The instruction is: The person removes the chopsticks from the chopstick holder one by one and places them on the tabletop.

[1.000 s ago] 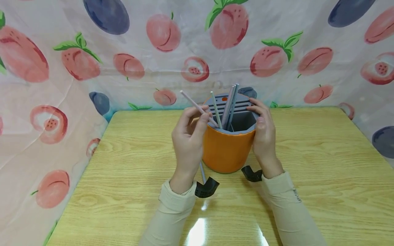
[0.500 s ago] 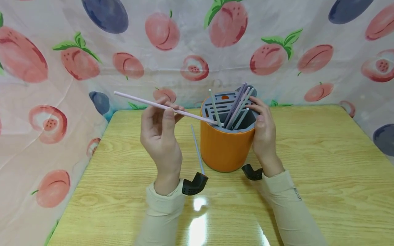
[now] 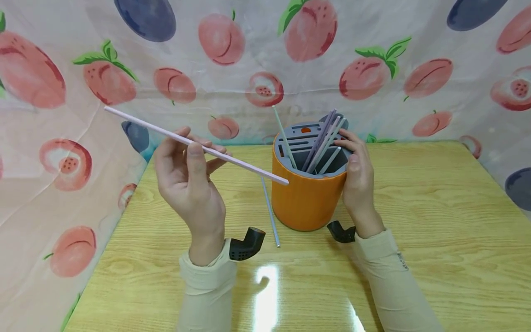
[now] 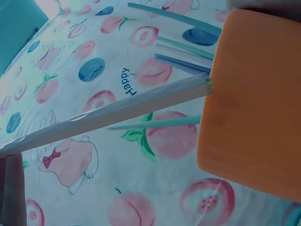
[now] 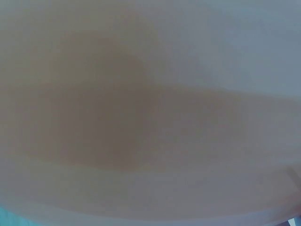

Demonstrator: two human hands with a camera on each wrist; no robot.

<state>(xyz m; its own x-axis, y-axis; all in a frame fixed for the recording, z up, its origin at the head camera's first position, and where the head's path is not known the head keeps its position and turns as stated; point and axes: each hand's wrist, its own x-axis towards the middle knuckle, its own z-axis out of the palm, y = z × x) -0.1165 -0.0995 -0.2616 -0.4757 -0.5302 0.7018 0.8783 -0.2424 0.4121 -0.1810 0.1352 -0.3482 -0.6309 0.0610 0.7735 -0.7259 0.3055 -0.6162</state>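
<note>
My left hand point(image 3: 186, 184) pinches a pale pink chopstick point(image 3: 232, 160) between thumb and fingers, left of an orange knife holder point(image 3: 307, 203). The chopstick slants, its lower right end overlapping the holder's front wall in the head view. The left wrist view shows the chopstick point(image 4: 117, 109) crossing toward the orange wall point(image 4: 254, 99). My right hand point(image 3: 358, 180) grips the holder's right side, fingers at the rim. Several pastel chopsticks point(image 3: 325, 138) lean in the open compartment, and a pale green chopstick point(image 3: 284, 136) leans at the left. The right wrist view is blurred and close.
A light blue chopstick point(image 3: 271, 212) lies on the wood-grain table point(image 3: 435, 221), left of the holder. The holder's grey slotted top point(image 3: 304, 138) faces up. A fruit-print cloth point(image 3: 232, 87) hangs behind and at the sides.
My left hand has moved left, drawing the pink chopstick out of the holder. The chopsticks inside have shifted and spread. My right hand stays on the holder.
</note>
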